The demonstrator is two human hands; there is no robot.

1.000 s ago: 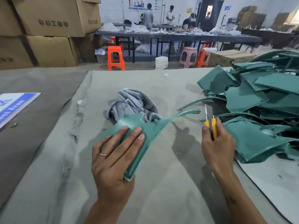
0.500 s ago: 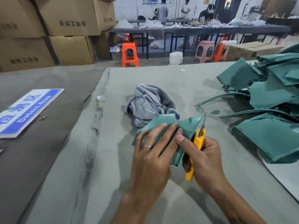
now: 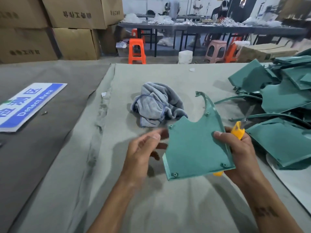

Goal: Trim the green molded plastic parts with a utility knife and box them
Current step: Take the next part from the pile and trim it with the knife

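- The right hand [image 3: 239, 148] pinches one green part [image 3: 195, 145] by its right edge, thumb on the upper face, and the same fingers [image 3: 218, 134] wrap a yellow utility knife [image 3: 237, 130] behind it.
- The left hand [image 3: 144, 148] is blurred, its fingers loosely spread and holding nothing, just left of the part.
- I judge this a check between cuts: next, the left hand needs to steady the part so the blade can reach an untrimmed edge.
- The part is a flat panel with raised rims, small screw bosses and a thin curved arm pointing away.
- Beyond the fingers lies a grey cloth [image 3: 158, 103] on the desk [image 3: 117, 182].
- Far right of the fingers sits a pile of green parts [image 3: 286, 98]; no open box shows nearby.
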